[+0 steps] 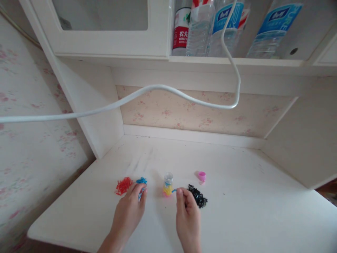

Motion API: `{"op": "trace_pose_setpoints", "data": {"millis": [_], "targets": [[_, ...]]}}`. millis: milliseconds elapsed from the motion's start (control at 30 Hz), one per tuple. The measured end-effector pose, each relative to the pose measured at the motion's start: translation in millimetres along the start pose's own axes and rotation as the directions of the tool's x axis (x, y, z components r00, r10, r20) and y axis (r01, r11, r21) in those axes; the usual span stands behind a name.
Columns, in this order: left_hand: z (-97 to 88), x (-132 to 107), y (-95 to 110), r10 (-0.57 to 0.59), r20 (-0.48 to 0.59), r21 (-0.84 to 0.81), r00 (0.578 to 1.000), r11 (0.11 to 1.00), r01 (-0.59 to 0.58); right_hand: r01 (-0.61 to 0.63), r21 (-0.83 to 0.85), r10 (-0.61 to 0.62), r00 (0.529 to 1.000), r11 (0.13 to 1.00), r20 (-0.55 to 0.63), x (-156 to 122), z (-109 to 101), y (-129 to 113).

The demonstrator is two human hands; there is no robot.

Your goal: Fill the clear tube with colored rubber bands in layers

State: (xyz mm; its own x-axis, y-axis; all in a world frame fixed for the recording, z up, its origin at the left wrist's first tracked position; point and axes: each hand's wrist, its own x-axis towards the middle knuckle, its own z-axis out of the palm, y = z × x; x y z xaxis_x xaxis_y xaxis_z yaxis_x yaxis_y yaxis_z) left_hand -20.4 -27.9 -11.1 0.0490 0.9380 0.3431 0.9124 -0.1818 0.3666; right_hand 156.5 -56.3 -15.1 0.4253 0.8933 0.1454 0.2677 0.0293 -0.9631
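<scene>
My left hand [130, 211] rests on the white desk [237, 211], fingers pinched on a few blue rubber bands [142, 186] at the edge of a blue pile. A red pile of bands [123, 185] lies just left of it. My right hand [187, 214] pinches a single blue band [174, 190] beside a small clear bottle [167, 184] that stands upright with yellow and pink bands inside. A black pile of bands [198, 196] lies right of that hand's fingertips. A pink cap [201, 176] sits behind the black pile.
A white cable [158, 88] hangs across the view above the desk. Water bottles [226, 28] stand on the shelf overhead. Cabinet side walls close in the desk at left and right. The desk's left edge drops off near the floral wall [31, 147].
</scene>
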Motion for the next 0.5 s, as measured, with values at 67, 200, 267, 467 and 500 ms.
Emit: {"op": "trace_pose_setpoints", "data": {"millis": [67,200,267,467,500], "targets": [[6.1,-12,-13,-0.077,0.053,0.117,0.996,0.991,0.07,0.03,-0.052,-0.03,1.0,0.998,-0.008,18,-7,-13],[11.0,-23,-27,-0.174,0.092,0.286,0.981,0.948,0.141,0.175,-0.231,-0.168,0.985,0.957,0.049,42,-8,-30],[11.7,-23,-30,-0.178,0.095,0.314,0.979,0.939,0.14,0.252,-0.31,-0.237,0.968,0.917,0.085,48,-4,-33],[18.2,-22,-39,-0.116,0.076,0.344,0.99,0.935,0.083,0.327,-0.394,-0.261,0.942,0.859,0.212,54,3,-28],[20.0,-24,-41,-0.087,0.073,0.335,0.994,0.941,0.058,0.311,-0.384,-0.245,0.946,0.87,0.212,55,3,-28]]}}
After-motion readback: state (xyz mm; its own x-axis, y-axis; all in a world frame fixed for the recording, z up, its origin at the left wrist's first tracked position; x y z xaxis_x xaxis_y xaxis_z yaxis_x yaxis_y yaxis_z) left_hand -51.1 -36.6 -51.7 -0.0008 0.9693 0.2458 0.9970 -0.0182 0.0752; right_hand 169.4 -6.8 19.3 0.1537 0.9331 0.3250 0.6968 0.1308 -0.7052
